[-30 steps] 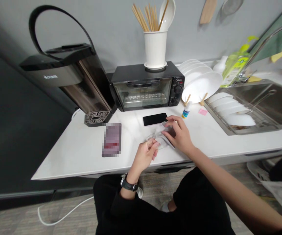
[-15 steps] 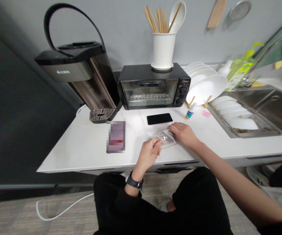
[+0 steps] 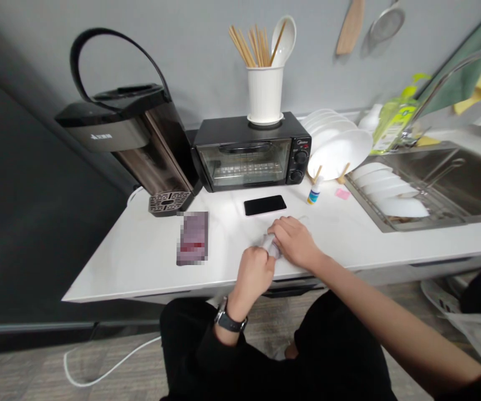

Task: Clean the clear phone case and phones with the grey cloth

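Observation:
My left hand [image 3: 256, 272] is closed at the near middle of the counter, its fingertips against a thin, crumpled pale grey cloth [image 3: 269, 243]. Close to its upper right, my right hand [image 3: 294, 240] presses the cloth with bent fingers. The cloth bunches between both hands, and most of it is covered by them. A thin see-through edge [image 3: 303, 218] shows just beyond my right hand; what it belongs to is hidden. A black phone [image 3: 265, 205] lies behind the hands, and a small spray bottle [image 3: 313, 194] stands to its right.
A purple packet [image 3: 194, 238], partly pixelated, lies to the left. Behind are a water dispenser [image 3: 157, 145] and a toaster oven [image 3: 246, 159] with a white chopstick pot [image 3: 265, 94] on top. Right are racked plates [image 3: 343, 153], a pink slip [image 3: 342, 194] and a sink [image 3: 470, 189].
My right hand has moved left and down over the cloth, closer to my left hand. The clear shiny thing seen between the hands is now mostly covered. The view has shifted slightly.

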`<state>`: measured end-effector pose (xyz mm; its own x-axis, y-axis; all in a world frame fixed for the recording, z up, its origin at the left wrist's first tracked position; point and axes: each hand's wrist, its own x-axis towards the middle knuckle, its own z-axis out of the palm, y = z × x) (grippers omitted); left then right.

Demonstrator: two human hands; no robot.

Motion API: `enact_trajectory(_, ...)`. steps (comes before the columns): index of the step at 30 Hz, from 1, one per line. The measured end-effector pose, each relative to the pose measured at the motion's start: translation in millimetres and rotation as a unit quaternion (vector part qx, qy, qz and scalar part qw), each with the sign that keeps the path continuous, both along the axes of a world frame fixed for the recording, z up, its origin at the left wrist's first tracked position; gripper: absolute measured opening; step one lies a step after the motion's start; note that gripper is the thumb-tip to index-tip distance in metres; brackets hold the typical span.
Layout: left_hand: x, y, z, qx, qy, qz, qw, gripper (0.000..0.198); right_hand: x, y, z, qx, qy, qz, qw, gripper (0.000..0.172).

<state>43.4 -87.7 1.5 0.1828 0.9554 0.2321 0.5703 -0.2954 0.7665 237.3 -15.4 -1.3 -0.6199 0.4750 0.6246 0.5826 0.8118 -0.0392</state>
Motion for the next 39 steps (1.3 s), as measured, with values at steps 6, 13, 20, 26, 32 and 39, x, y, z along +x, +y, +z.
enact_trajectory(6, 1, -4, 15.1, -0.006, -0.030, -0.023, 0.999, 0.024, 8, -6, 7.7, -0.011, 0.003, -0.014, 1.000, 0.049)
enact_trajectory(13, 0, -8, 38.4, -0.019, 0.012, -0.031, 0.999, 0.025, 12, -10, 13.5, -0.107, 0.012, -0.030, 0.994, 0.055)
enact_trajectory(20, -4, -5, 55.0, -0.035, 0.093, -0.061, 0.993, 0.026, 11, -17, 8.4, -0.170, 0.072, -0.033, 0.982, 0.051)
enact_trajectory(26, 3, 4, 49.8, -0.053, 0.137, -0.089, 0.985, 0.027, 3, -26, 4.6, -0.226, 0.189, -0.042, 0.955, 0.044)
enact_trajectory(32, 27, 7, 22.0, 0.010, -0.059, 0.036, 0.998, 0.013, -29, -35, -4.9, -0.249, 0.410, -0.137, 0.867, 0.034)
enact_trajectory(39, 31, -11, -2.0, -0.222, -0.126, -0.073, 0.964, 0.029, -33, -38, -15.5, -0.282, 0.497, -0.147, 0.807, 0.039)
